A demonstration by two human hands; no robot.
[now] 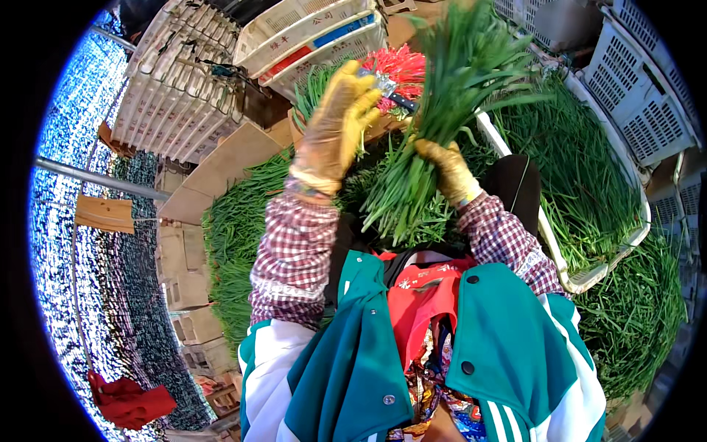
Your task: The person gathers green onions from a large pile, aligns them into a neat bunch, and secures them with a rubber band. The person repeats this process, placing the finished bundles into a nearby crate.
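Note:
My right hand point(448, 170), in a yellow work glove, grips a thick bunch of long green leaves point(458, 83) that look like garlic chives. The pale cut ends point down towards my lap, and the leafy tips are blurred at the top. My left hand point(343, 113), gloved in the same yellow, is raised with its fingers extended and nothing visible in it. Just beyond its fingertips lies a knife with a black riveted handle point(403, 103). Behind the knife sits a pile of pink-red ties point(399, 69). Loose chives point(386, 166) lie below, between my hands.
A white plastic crate point(635, 237) full of chives stands on my right, with more chives point(629, 320) heaped beside it. Another heap of chives point(237, 221) lies left. Stacked white crates point(171, 116) and cardboard point(215, 171) stand at upper left. A metal pole point(105, 179) runs along the left side.

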